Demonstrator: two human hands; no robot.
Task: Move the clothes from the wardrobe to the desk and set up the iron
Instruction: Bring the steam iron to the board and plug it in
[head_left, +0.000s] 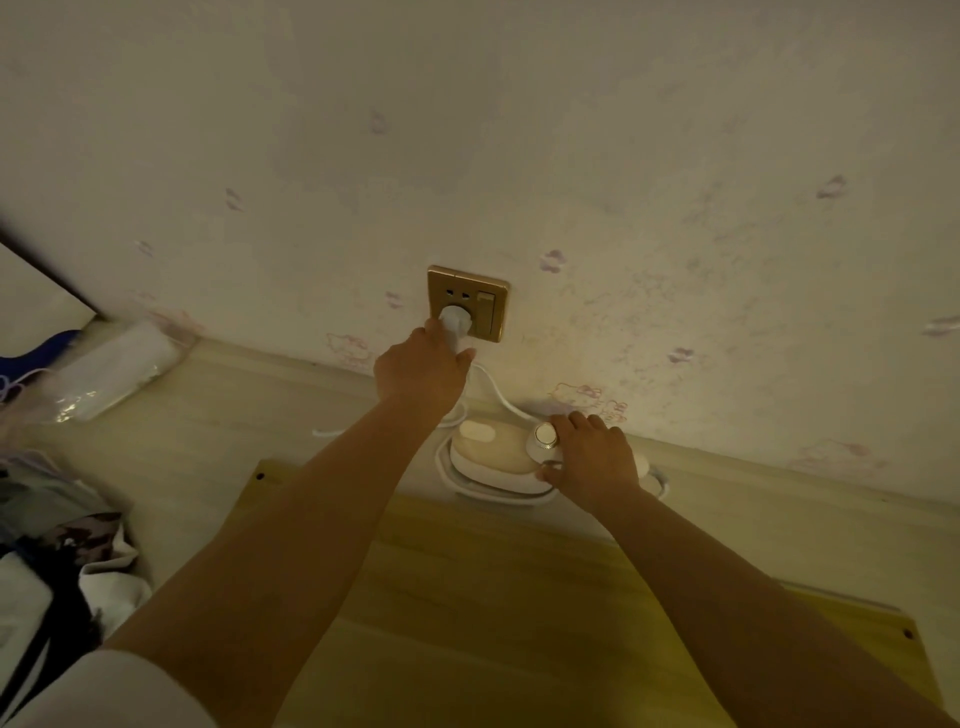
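We cannot make out the plug's (456, 321) prongs, since our left hand (421, 370) closes around its white body at the gold wall socket (467, 303), and the iron's (501, 457) far end is covered by our right hand (592, 457), which rests on it with fingers loosely curled beside the round dial (544, 435). At the left edge a heap of clothes (57, 551) is cut off by the frame and too dim to sort out. The light is low and yellowish. A pale wooden desk (208, 426) meets a wall (571, 156) papered with faint pink motifs, and a yellower board (519, 597) lies on the desk. The iron lies flat at the desk's back edge, its long axis along the wall, with the white cord (498, 397) looping from the plug down around it.
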